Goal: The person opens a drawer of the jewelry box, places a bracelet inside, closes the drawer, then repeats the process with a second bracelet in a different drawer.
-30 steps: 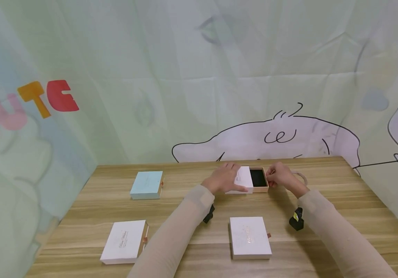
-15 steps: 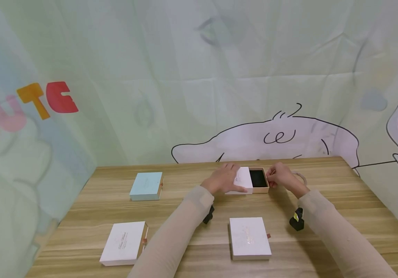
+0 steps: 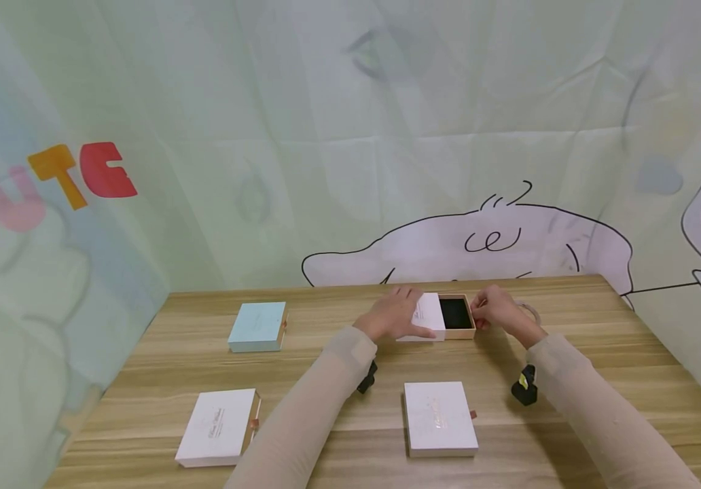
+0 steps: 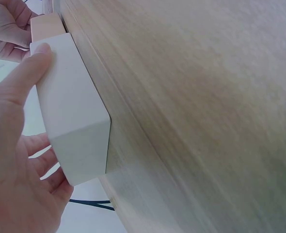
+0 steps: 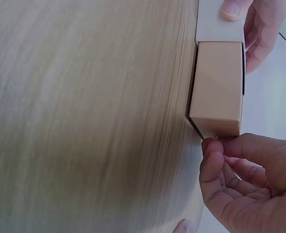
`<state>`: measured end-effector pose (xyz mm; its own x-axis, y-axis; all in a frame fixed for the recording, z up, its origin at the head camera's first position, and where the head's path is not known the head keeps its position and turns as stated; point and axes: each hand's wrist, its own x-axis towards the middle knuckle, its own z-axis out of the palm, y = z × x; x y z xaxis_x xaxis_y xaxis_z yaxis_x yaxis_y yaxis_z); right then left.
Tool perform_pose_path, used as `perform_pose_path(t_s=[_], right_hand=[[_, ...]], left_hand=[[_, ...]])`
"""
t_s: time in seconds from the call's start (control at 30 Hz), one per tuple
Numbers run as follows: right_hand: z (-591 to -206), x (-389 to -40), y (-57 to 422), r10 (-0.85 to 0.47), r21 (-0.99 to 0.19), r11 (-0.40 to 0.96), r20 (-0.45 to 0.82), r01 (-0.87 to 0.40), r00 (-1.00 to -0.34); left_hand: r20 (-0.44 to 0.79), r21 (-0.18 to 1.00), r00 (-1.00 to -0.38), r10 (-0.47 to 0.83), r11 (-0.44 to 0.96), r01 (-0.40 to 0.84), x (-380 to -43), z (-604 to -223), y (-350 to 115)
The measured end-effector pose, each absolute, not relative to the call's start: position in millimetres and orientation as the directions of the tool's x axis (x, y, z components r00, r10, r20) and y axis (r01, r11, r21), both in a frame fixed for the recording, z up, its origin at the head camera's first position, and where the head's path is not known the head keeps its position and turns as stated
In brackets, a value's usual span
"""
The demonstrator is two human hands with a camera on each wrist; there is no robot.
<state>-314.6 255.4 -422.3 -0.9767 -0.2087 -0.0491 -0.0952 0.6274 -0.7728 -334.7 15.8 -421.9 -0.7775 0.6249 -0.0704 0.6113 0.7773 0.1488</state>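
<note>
At the back of the table, a white slide-out gift box (image 3: 428,311) has its peach drawer (image 3: 460,333) partly out to the right, with a black lining (image 3: 456,314) inside. My left hand (image 3: 392,314) holds the white sleeve, thumb on the near side (image 4: 68,87) and fingers round the far side. My right hand (image 3: 497,314) pinches at the outer end of the drawer. In the right wrist view, thumb and forefinger (image 5: 213,150) meet right at the drawer's end face (image 5: 220,127); whatever lies between them is hidden.
A light blue box (image 3: 258,327) lies at the back left. Two white boxes, one front left (image 3: 217,426) and one front centre (image 3: 439,418), have brown tabs on their right sides. A pale curved band (image 3: 529,309) lies behind my right hand. A printed curtain (image 3: 265,170) hangs behind the table.
My right hand has shifted very slightly right, and the drawer sticks out a little further from the sleeve. My left hand stays in place on the sleeve.
</note>
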Motion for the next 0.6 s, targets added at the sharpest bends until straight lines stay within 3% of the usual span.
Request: perform_pose_path(t_s=[0.6], right_hand=[[-423.2, -316.2, 259.3, -0.200, -0.758, 0.647, -0.070, -0.078, -0.977]], left_hand=[[-0.067, 0.154, -0.777, 0.626, 0.776, 0.612, -335.6, -424.1, 16.3]])
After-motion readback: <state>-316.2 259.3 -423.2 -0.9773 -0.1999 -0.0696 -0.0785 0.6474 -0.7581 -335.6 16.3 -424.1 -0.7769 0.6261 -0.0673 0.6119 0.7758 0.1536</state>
